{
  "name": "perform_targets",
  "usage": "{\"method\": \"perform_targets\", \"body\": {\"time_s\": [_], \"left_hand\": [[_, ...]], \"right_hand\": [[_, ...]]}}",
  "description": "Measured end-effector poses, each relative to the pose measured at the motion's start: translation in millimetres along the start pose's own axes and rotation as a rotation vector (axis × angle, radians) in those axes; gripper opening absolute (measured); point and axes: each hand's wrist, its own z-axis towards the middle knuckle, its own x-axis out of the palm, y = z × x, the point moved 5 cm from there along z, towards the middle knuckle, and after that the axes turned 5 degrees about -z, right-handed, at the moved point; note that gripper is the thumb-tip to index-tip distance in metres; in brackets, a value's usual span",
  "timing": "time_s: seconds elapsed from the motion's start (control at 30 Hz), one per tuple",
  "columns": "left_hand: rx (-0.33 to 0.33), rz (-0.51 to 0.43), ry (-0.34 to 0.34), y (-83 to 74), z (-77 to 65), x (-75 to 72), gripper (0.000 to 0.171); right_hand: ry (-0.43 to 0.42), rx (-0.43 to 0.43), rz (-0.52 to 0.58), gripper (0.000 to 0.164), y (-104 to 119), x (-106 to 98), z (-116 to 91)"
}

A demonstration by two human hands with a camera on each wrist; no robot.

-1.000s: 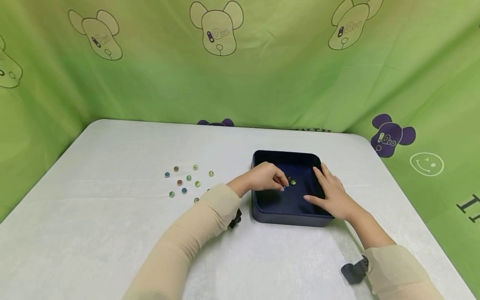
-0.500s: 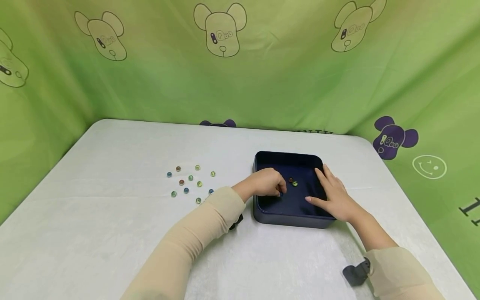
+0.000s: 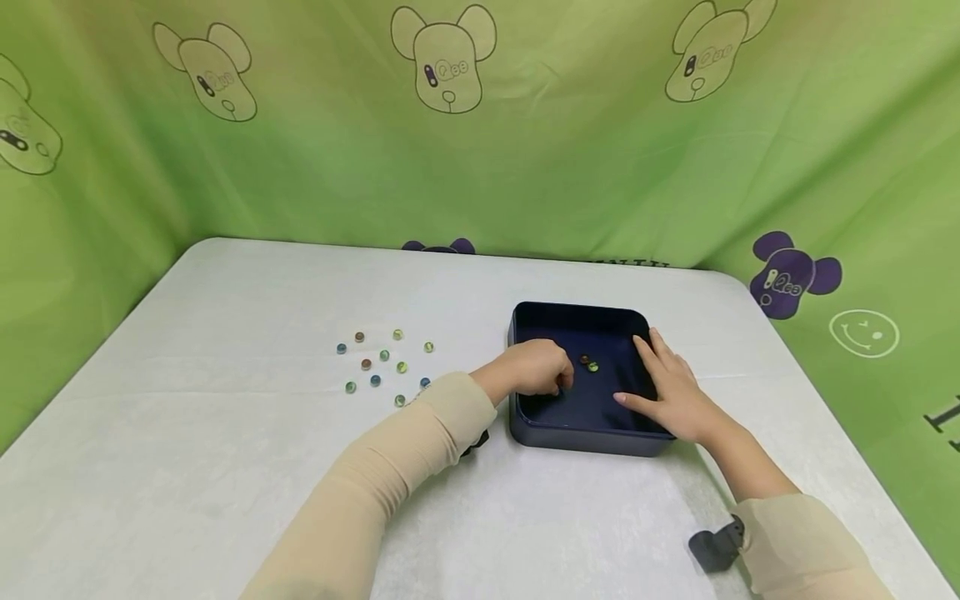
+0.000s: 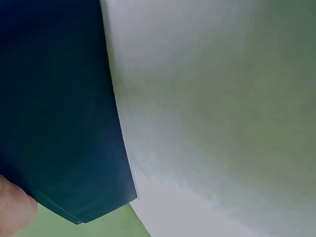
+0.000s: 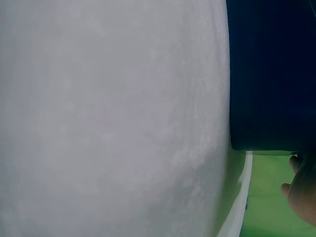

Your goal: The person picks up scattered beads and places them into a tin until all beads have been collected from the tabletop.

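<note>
My left hand (image 3: 534,367) reaches over the left wall into a dark blue rectangular box (image 3: 592,442). Its curled fingers pinch a small blue marble (image 3: 559,392) low inside, mostly hidden by the fingers. Just right of that hand, a green marble (image 3: 593,367) and a reddish-brown marble (image 3: 584,359) lie on the box floor. My right hand (image 3: 670,394) rests on the box's right rim, fingers spread and fairly straight. The left wrist view shows the dark box wall (image 4: 64,108) and part of a finger; the right wrist view shows the box's outer side (image 5: 271,79).
Left of the box, several loose marbles (image 3: 384,355) in blue, green, yellow-green and brown lie scattered on the white-covered table (image 3: 225,400). My left forearm passes just in front of the nearest ones. A green printed curtain (image 3: 322,167) hangs behind and beside the table.
My left hand has moved slightly toward the near left part of the box floor with the blue marble. The right hand stays on the rim. The head view has shifted a little.
</note>
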Motion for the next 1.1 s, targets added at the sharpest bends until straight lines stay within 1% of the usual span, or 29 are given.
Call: {"method": "perform_targets", "body": {"time_s": [0.17,0.27,0.37,0.43,0.53,0.6,0.83,1.1], "left_hand": [[0.001,-0.024,-0.021,-0.2,0.5,-1.0,0.018],[0.009,-0.066,-0.059,1.5,-0.1,-1.8,0.019],[0.021,-0.169,-0.11,3.3,-3.5,-4.9,0.021],[0.033,-0.259,-0.145,4.9,-6.6,-8.4,0.022],[0.05,-0.366,-0.191,6.7,-13.0,-15.2,0.023],[0.063,-0.4,-0.215,7.9,-18.0,-19.7,0.023],[0.096,-0.438,-0.275,12.6,-40.6,-30.5,0.022],[0.102,-0.512,-0.31,20.7,-66.2,-34.4,0.02]], "right_hand": [[-0.005,0.003,0.0,0.086,0,-1,-1],[-0.004,0.002,0.001,0.086,-1,0,-1],[-0.002,0.002,0.004,0.086,-1,0,0],[0.0,0.001,0.004,0.086,0,0,0],[0.0,0.002,0.003,0.086,0,0,0],[-0.002,0.001,0.004,0.086,0,0,0],[-0.009,-0.008,0.014,0.085,0,0,0],[-0.012,-0.018,0.019,0.085,0,0,-1]]}}
